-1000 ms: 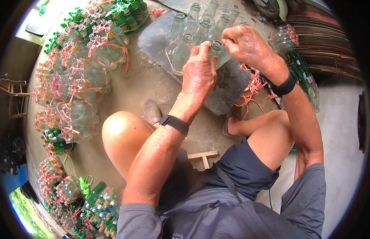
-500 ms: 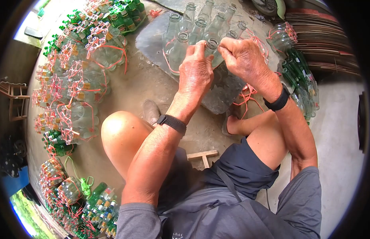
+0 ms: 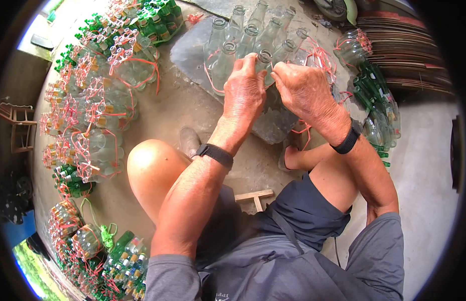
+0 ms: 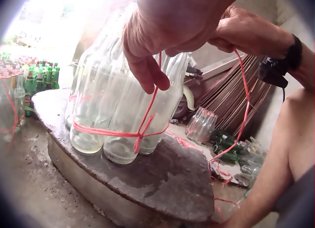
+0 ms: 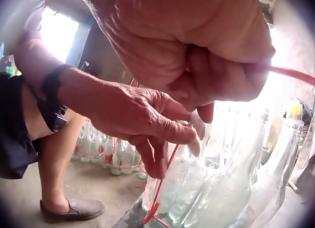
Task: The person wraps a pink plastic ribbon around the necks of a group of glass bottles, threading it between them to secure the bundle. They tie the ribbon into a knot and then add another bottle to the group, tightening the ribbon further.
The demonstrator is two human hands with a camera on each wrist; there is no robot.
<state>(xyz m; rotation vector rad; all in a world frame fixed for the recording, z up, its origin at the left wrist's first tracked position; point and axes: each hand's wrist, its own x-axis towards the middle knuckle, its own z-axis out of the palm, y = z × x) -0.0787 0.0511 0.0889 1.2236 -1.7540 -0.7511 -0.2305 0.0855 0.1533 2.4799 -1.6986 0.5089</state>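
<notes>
Several clear glass bottles (image 3: 223, 70) stand upright in a cluster on a dark stone slab (image 4: 172, 188). Pink plastic string (image 4: 106, 132) circles their lower bodies, with a knot on the near side and a strand rising from it. My left hand (image 3: 245, 90) is at the neck of the nearest bottle, its thumb and fingers pinching that rising strand. Beside it on the right, my right hand (image 3: 308, 93) is curled tightly around the string; a length of it trails from the fist (image 5: 216, 70). The bottles' front necks are partly hidden by the fingers.
Bundles of tied clear bottles (image 3: 100, 145) and green bottles (image 3: 162, 22) cover the floor at left. Loose pink string (image 3: 320, 57), a tied bundle (image 3: 354, 47) and green bottles (image 3: 370, 85) lie at right. A small wooden stool (image 3: 255, 195) shows between the legs.
My right hand has come down and nearer the body, away from over the bottles, uncovering more bottle mouths and the loose string behind. My left hand has stayed by the same bottle neck.
</notes>
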